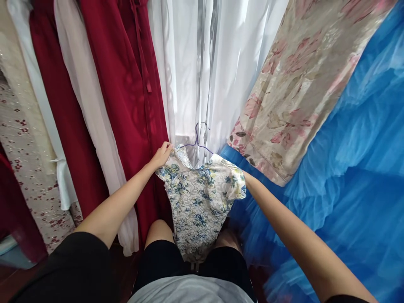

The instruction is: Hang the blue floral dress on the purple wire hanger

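A small dress with a blue and white flower print (198, 202) hangs on a purple wire hanger (197, 141) in front of me. My left hand (161, 155) pinches the dress's left shoulder, fingers closed on the cloth. My right hand is hidden behind the dress's right sleeve; only the wrist (249, 180) shows, so its fingers cannot be made out. The dress hangs down over my knees.
Garments hang all around: dark red dresses (126, 84) and pale ones (85, 97) on the left, white sheer fabric (186, 63) in the middle, a beige dress with pink flowers (293, 84) and a blue tulle skirt (353, 168) on the right.
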Motion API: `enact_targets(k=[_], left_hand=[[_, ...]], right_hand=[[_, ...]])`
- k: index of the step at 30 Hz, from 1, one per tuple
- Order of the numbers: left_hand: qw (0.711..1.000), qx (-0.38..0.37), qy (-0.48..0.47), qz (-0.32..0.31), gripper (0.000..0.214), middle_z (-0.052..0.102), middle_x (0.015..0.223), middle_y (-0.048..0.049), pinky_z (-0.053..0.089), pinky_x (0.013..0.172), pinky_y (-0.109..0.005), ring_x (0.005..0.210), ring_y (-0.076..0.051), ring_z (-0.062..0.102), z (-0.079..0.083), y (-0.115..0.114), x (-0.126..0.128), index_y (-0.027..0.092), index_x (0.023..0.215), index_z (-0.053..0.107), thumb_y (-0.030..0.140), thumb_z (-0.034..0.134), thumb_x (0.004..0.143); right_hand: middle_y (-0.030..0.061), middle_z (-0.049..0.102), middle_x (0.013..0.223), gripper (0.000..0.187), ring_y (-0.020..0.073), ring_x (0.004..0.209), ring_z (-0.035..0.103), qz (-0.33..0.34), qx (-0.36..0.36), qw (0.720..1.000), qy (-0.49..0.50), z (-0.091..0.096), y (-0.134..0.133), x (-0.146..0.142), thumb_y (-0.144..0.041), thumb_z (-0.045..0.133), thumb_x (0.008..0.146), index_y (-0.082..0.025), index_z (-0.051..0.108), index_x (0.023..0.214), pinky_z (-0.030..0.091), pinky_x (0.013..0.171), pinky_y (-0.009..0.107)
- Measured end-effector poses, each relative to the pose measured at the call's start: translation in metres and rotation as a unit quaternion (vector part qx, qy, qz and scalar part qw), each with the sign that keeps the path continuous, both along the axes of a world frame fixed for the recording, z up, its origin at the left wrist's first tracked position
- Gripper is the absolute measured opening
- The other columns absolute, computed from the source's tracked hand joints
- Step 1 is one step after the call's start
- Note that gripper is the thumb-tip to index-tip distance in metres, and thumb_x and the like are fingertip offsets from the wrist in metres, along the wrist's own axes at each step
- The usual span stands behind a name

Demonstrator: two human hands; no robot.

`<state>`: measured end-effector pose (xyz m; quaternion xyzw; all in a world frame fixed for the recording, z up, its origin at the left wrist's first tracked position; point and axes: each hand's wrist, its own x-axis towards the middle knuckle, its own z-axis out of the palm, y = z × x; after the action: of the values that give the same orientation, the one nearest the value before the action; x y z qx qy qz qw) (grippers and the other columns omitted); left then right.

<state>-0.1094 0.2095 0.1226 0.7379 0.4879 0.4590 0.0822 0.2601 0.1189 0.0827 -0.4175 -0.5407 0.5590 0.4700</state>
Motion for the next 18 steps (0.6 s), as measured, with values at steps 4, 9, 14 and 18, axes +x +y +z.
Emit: enact_targets(k=[4,9,14,18], left_hand=[[0.998,0.054,0.025,-0.005,0.033,0.068,0.084,-0.0004,0.045,0.076,-0.026,0.077,-0.018,0.061,-0.028,-0.034,-0.022,0.020,0.106,0.063,0.048,0.048,0.097],[0.995,0.095,-0.027,0.033,0.035,0.068,0.084,-0.0016,0.044,0.074,-0.024,0.078,-0.017,0.060,-0.028,-0.062,-0.014,0.018,0.092,0.066,0.046,0.046,0.098],[0.997,0.069,-0.019,0.010,0.036,0.066,0.076,0.0004,0.043,0.068,-0.024,0.072,-0.016,0.058,-0.024,-0.079,0.017,0.019,0.086,0.067,0.049,0.050,0.097],[0.996,0.059,-0.058,-0.028,0.036,0.067,0.077,0.0002,0.044,0.069,-0.024,0.075,-0.017,0.061,-0.031,-0.088,0.037,0.019,0.081,0.066,0.048,0.051,0.096]], right_hand=[[0.0018,0.076,0.078,0.041,0.0243,0.090,0.073,-0.172,0.093,0.979,0.062,-0.030,-0.033,0.007,-0.063,0.058,0.088,-0.024,0.067,0.086,0.058,0.084,0.032],[0.0003,0.074,0.085,0.034,0.0207,0.091,0.067,-0.248,0.245,0.937,0.017,-0.014,-0.047,0.012,-0.056,0.065,0.085,-0.022,0.067,0.084,0.053,0.081,0.027],[-0.0029,0.061,0.060,0.035,0.0173,0.067,0.059,-0.324,0.248,0.912,0.040,0.021,-0.017,0.023,-0.055,0.065,0.078,-0.022,0.058,0.069,0.047,0.062,0.025],[-0.0031,0.061,0.059,0.033,0.0181,0.066,0.060,-0.326,0.232,0.915,0.053,0.028,-0.008,0.036,-0.055,0.065,0.076,-0.024,0.057,0.069,0.047,0.061,0.026]])
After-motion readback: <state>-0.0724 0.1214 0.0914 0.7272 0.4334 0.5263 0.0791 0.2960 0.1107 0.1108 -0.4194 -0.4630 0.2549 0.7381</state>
